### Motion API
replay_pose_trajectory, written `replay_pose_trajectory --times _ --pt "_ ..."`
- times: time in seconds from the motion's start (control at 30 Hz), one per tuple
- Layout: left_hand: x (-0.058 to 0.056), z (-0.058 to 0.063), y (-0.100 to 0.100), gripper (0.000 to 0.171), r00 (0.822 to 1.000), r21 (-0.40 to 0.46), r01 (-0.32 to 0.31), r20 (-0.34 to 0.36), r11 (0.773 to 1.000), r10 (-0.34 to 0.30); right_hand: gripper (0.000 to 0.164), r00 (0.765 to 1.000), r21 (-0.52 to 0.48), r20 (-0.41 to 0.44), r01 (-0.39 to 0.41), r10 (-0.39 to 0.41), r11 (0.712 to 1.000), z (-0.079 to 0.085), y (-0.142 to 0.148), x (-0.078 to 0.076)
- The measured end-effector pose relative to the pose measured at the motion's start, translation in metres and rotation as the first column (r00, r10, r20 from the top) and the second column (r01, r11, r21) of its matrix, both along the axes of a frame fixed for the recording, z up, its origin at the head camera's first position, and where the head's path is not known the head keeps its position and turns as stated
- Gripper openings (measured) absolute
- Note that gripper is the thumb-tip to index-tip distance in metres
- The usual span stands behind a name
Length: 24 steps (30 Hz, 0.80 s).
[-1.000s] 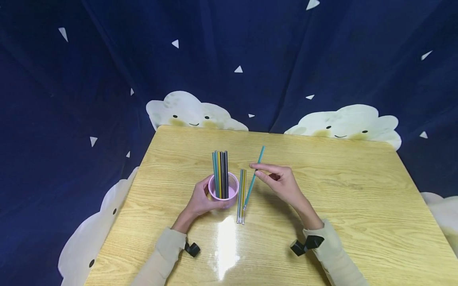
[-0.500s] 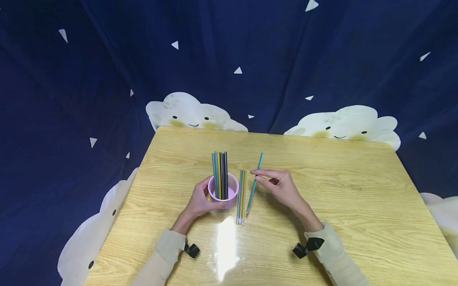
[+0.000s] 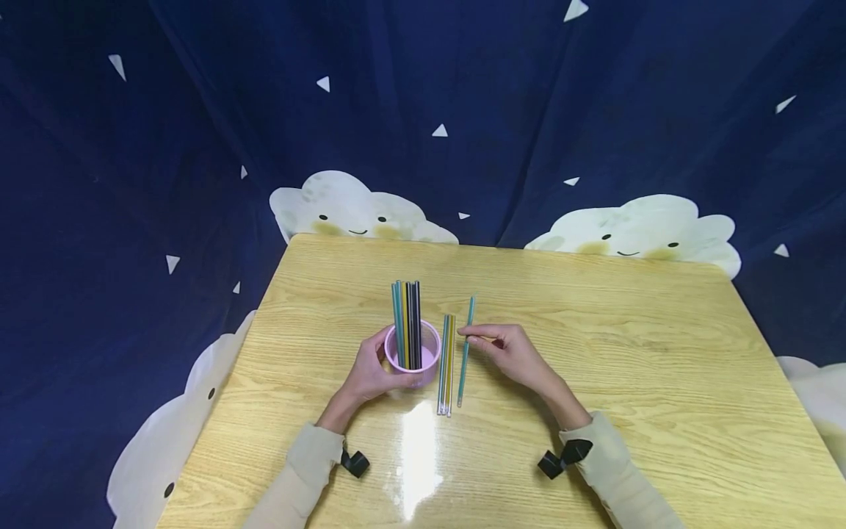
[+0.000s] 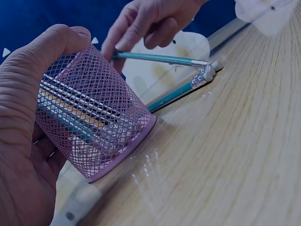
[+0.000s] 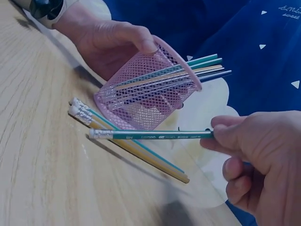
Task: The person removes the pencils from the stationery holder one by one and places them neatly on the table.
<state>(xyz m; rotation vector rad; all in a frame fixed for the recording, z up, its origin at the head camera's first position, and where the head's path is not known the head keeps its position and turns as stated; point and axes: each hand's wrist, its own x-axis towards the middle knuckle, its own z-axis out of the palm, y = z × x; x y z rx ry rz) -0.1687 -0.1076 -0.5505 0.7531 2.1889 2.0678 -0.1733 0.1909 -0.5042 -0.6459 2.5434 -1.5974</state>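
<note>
Left hand [image 3: 371, 367] curls round a cup [image 4: 103, 113], right hand [image 3: 509, 354] pinches a pencil [image 3: 463, 371], both well short of the table's far edge [image 3: 489, 250].

The left forearm [image 3: 291, 470] and right forearm [image 3: 631, 477] slant inward and forward, pale sleeves [image 3: 317, 444] ending at the wrists. The left grip [image 3: 370, 369] is spread in a wide, curved hold, thumb [image 4: 66, 40] on the near side, opposite the fingers. The right grip [image 3: 518, 358] pinches with thumb and fingertips, its lower fingers [image 5: 238, 186] curled in.
</note>
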Motion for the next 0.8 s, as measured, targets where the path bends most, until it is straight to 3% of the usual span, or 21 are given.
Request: replay_pose_trajectory --times 0.43,0.8 --pt "-0.001 -0.001 0.0 0.088 1.0 0.003 0.002 -0.001 1.0 -0.002 0.024 0.999 0.146 0.023 -0.04 0.037 0.989 -0.011 -0.004 -0.002" --pt "0.0 0.0 -0.001 0.088 1.0 0.018 0.019 -0.01 1.0 -0.019 0.023 1.0 0.227 0.004 -0.015 0.014 0.974 -0.014 -0.008 -0.003"
